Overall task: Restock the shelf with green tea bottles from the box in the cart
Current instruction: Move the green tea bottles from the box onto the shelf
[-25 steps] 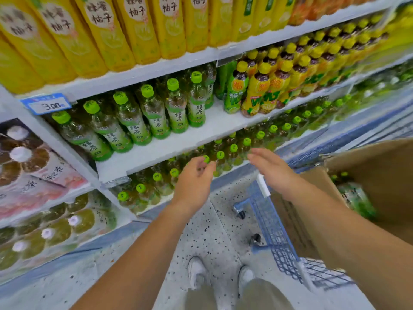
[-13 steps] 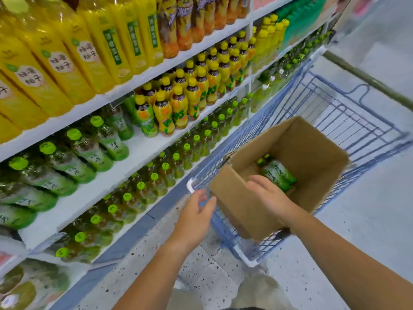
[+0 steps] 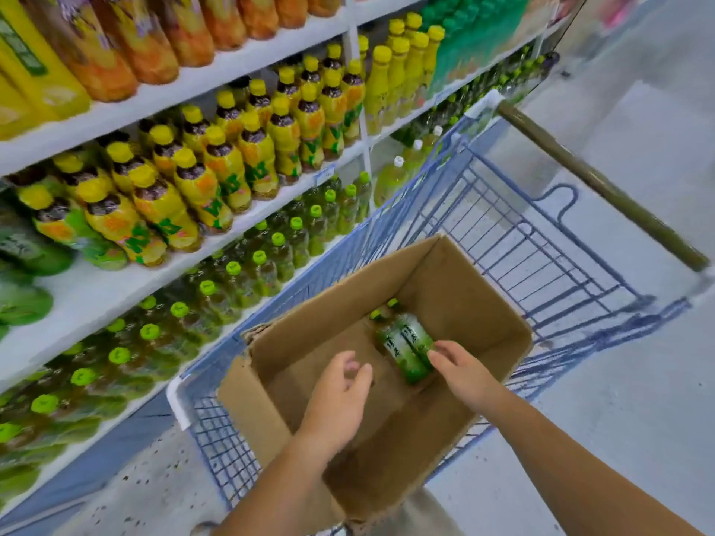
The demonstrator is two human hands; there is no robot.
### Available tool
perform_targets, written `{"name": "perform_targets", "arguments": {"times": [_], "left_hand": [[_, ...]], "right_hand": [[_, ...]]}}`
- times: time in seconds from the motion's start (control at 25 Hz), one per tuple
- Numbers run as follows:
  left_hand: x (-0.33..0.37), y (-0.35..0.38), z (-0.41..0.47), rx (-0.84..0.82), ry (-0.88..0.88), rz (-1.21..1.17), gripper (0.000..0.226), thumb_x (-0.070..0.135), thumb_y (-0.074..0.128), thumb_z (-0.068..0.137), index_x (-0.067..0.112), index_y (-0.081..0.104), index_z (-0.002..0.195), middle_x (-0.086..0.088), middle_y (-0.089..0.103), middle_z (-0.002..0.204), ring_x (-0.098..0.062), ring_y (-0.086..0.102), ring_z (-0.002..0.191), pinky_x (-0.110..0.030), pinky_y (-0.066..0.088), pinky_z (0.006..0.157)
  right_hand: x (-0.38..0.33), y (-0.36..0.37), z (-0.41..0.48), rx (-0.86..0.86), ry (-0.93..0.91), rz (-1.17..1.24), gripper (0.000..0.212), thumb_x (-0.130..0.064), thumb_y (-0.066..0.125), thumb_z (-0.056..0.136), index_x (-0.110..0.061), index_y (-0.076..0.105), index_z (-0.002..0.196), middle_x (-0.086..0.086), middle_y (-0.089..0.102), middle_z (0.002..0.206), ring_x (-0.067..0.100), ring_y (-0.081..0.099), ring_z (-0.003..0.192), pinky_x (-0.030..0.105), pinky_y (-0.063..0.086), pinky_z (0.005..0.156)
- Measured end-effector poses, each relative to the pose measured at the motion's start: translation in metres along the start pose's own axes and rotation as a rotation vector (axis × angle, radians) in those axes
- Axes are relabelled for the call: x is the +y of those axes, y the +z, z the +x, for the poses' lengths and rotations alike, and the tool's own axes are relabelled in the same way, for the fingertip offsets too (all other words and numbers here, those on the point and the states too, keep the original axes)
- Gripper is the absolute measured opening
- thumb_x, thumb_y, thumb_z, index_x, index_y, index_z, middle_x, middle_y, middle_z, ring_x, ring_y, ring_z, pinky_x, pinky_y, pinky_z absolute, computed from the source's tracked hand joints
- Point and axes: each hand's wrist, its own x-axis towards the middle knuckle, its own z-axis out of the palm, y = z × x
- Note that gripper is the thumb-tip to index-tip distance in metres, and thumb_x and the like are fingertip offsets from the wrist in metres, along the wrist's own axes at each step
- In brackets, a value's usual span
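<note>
An open cardboard box (image 3: 470, 299) sits in the blue wire cart (image 3: 518, 234). Two green tea bottles (image 3: 404, 344) with green caps lie side by side on the box floor, caps pointing away from me. My right hand (image 3: 466, 375) is inside the box, its fingertips touching the near ends of the bottles. My left hand (image 3: 340, 396) hovers inside the box to the left of the bottles, fingers loosely curled and holding nothing. Rows of green tea bottles (image 3: 247, 272) stand on the lower shelf to the left.
The white middle shelf (image 3: 96, 292) has a bare stretch beside yellow-capped bottles (image 3: 216, 176). Large yellow and orange bottles fill the top shelf. The cart's handle (image 3: 596, 179) runs at the right. Speckled floor lies between shelf and cart.
My view has swung from the shelf down to the cart. Both hands have moved from near the shelf into the box, and my right hand has reached the bottles.
</note>
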Motion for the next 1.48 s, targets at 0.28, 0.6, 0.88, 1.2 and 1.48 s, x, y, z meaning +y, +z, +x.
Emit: {"name": "perform_targets", "arguments": {"times": [0.28,0.6,0.88,1.2,1.48], "left_hand": [[-0.046,0.097,0.127,0.019,-0.246,-0.013,0.053,0.044,0.048,0.103,0.022,0.038,0.15,0.01,0.055,0.13,-0.01,0.055,0.112,-0.024,0.039,0.094],[-0.123,0.154,0.233,0.02,-0.404,0.088,0.049,0.045,0.055,0.099,0.012,0.047,0.134,-0.01,0.063,0.125,-0.03,0.062,0.112,-0.034,0.047,0.088],[-0.149,0.193,0.28,0.054,-0.36,-0.068,0.05,0.039,0.076,0.079,0.024,0.057,0.123,0.007,0.069,0.113,-0.017,0.065,0.106,-0.039,0.052,0.099],[-0.149,0.176,0.287,0.005,-0.407,0.129,0.039,0.028,0.084,0.074,0.025,0.069,0.11,0.002,0.074,0.108,-0.018,0.069,0.096,-0.031,0.056,0.089],[-0.161,0.116,0.252,0.102,-0.509,0.31,0.059,0.043,0.087,0.057,0.027,0.058,0.105,0.006,0.068,0.097,-0.02,0.066,0.091,-0.032,0.055,0.086]], "right_hand": [[0.032,-0.03,0.142,-0.112,0.019,-0.32,0.055,-0.042,0.047,0.103,-0.016,0.038,0.151,0.005,0.054,0.145,0.019,0.051,0.13,0.027,0.038,0.105],[0.064,-0.002,0.254,-0.125,0.06,-0.569,0.05,-0.035,0.044,0.105,-0.006,0.042,0.145,0.018,0.053,0.141,0.034,0.049,0.131,0.034,0.038,0.104],[0.11,0.017,0.308,-0.121,0.09,-0.659,0.043,-0.034,0.053,0.101,-0.003,0.053,0.13,0.019,0.058,0.133,0.035,0.055,0.123,0.034,0.043,0.095],[0.119,0.03,0.324,-0.181,0.105,-0.625,0.053,-0.05,0.075,0.083,-0.014,0.066,0.121,0.009,0.068,0.121,0.028,0.064,0.11,0.028,0.048,0.084],[0.138,0.054,0.331,-0.19,0.287,-0.083,0.045,-0.019,0.083,0.073,-0.011,0.067,0.115,0.012,0.072,0.105,0.028,0.07,0.089,0.035,0.055,0.077]]}}
